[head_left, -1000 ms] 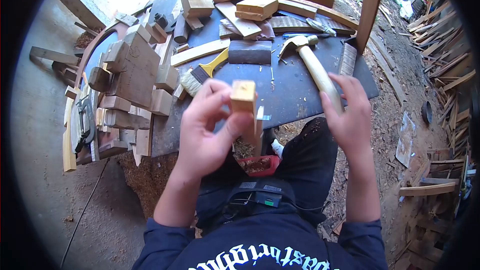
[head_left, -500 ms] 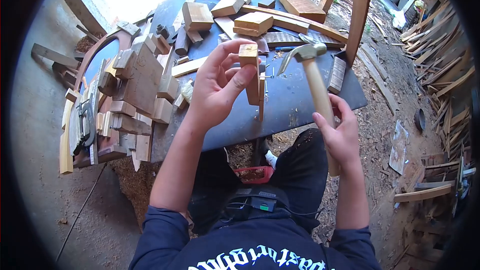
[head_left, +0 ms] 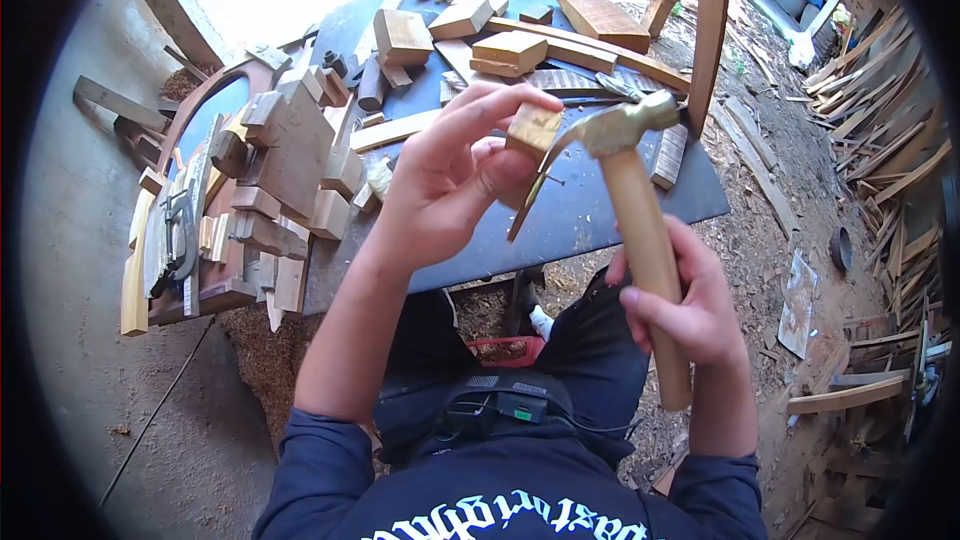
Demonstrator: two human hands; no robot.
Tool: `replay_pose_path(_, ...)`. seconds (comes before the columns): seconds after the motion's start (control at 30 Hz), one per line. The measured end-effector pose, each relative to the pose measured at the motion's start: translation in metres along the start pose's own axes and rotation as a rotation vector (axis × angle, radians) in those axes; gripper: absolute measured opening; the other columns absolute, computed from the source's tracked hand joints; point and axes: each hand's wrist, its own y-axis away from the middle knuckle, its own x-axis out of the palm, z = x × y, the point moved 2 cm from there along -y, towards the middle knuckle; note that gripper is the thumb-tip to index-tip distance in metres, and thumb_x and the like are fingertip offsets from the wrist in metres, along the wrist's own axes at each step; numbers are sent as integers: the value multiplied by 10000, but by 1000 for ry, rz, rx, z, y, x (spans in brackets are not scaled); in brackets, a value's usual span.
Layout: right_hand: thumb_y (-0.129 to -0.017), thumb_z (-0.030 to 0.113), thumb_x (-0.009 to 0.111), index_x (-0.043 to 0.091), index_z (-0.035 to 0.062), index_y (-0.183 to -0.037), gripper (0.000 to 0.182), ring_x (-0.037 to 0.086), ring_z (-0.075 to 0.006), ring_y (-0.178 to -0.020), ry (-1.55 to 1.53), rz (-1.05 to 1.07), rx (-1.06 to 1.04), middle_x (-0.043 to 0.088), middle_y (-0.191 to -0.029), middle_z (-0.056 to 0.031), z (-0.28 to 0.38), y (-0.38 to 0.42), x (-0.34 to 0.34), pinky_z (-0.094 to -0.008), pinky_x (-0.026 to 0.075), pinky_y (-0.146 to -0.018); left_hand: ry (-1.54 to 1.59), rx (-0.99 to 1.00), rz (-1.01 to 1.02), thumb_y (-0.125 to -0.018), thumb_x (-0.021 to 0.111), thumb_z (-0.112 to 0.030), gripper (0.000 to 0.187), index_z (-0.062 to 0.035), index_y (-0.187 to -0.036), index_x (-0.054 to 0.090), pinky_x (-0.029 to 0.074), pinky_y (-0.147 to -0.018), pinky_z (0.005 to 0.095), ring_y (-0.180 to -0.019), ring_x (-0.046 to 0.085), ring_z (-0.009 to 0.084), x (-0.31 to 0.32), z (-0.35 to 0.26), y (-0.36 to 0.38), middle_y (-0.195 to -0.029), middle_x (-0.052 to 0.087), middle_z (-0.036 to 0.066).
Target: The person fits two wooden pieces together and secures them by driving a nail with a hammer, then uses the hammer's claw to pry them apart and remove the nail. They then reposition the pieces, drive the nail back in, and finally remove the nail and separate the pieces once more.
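Observation:
My left hand [head_left: 462,175] is closed around a small wooden block [head_left: 534,130], its end grain turned up toward me. A nail [head_left: 555,179] sticks out of the block's right side. In my right hand [head_left: 685,295] is a claw hammer [head_left: 640,230], gripped around the lower part of its wooden handle. The hammer's metal head [head_left: 632,124] is level with the block, and its curved claw points left and down, overlapping the block's right side close to the nail. Both hands are raised over the front edge of the dark table.
The dark blue table [head_left: 590,225] bears several wood offcuts [head_left: 405,37] at its far side. Stacked boards and blocks [head_left: 290,155] with a clamp [head_left: 181,240] stand at left. Scrap strips [head_left: 880,120] lie piled at right. A red tray [head_left: 508,349] sits under the table.
The hammer has moved up and left, bringing its claw to the block's side by the nail. The block has tilted and shifted slightly right in my left hand.

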Motion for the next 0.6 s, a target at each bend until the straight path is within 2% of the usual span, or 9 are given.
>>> replay_pose_path(0.1, -888, -1, 688, 457, -33, -1403, 566, 616, -102, -587, -78, 66, 48, 657, -1007, -105, -7, 13, 3, -229, 498, -469, -215, 160, 15, -962, 709, -126, 391, -11, -1331, 651, 526, -908, 302, -1075, 608, 158, -2, -13, 2, -1204, 600, 68)
replay_pose_path(0.13, -872, 14, 711, 447, -37, -1418, 608, 606, -101, -579, -122, 67, 58, 648, -986, -101, -7, 16, 4, -238, 493, -462, -214, 155, 30, -940, 718, -108, 381, -4, -1304, 672, 521, -931, 328, -1098, 602, 172, -2, -16, 5, -1219, 598, 82)
replay_pose_path(0.23, -861, 46, 731, 446, -33, -1409, 622, 581, -104, -553, -225, 104, 113, 624, -948, -91, -9, 22, 3, -245, 488, -454, -100, 107, -26, -929, 725, -86, 383, -9, -1301, 677, 511, -954, 332, -1098, 602, 172, 0, -14, 15, -1229, 598, 90)
replay_pose_path(0.27, -859, 54, 733, 440, -32, -1408, 629, 573, -104, -544, -244, 113, 129, 611, -934, -87, -11, 23, 5, -248, 486, -449, -122, 145, -40, -1001, 672, -168, 387, -20, -1357, 635, 502, -932, 295, -1070, 596, 149, -1, -5, 17, -1231, 591, 92)
replay_pose_path(0.37, -858, 70, 734, 420, -30, -1409, 642, 553, -107, -522, -315, 141, 177, 575, -900, -78, -22, 21, 15, -257, 480, -435, -45, 40, -196, -1095, 480, -428, 564, 32, -1420, 513, 522, -883, 301, -1039, 626, 155, 17, 22, 26, -1115, 593, 87)
replay_pose_path(0.43, -864, 69, 724, 406, -29, -1412, 641, 545, -110, -515, -394, 160, 216, 552, -885, -75, -33, 21, 24, -260, 474, -426, 70, -27, -258, -1108, 378, -499, 610, 5, -1433, 491, 511, -837, 273, -949, 617, 122, 31, 38, 31, -1056, 601, 61)
replay_pose_path(0.47, -866, 78, 720, 395, -32, -1416, 649, 544, -111, -511, -436, 156, 234, 536, -889, -77, -37, 20, 26, -261, 473, -410, -27, -88, -327, -1110, 365, -509, 603, -7, -1420, 493, 498, -806, 266, -883, 596, 106, 32, 40, 34, -1035, 600, 45)
replay_pose_path(0.57, -873, 76, 708, 395, -41, -1408, 631, 542, -110, -504, -534, 156, 232, 534, -905, -82, -40, 18, 27, -256, 476, -399, -169, -97, -358, -1117, 369, -497, 548, -22, -1286, 584, 500, -776, 290, -873, 626, 140, 26, 59, 34, -994, 663, 91)
replay_pose_path(0.6, -876, 74, 702, 395, -44, -1404, 622, 540, -110, -499, -543, 163, 220, 534, -910, -82, -40, 15, 27, -256, 480, -397, -218, -62, -363, -1116, 303, -540, 650, 12, -1141, 645, 496, -720, 313, -830, 637, 156, 24, 66, 31, -870, 665, 104)
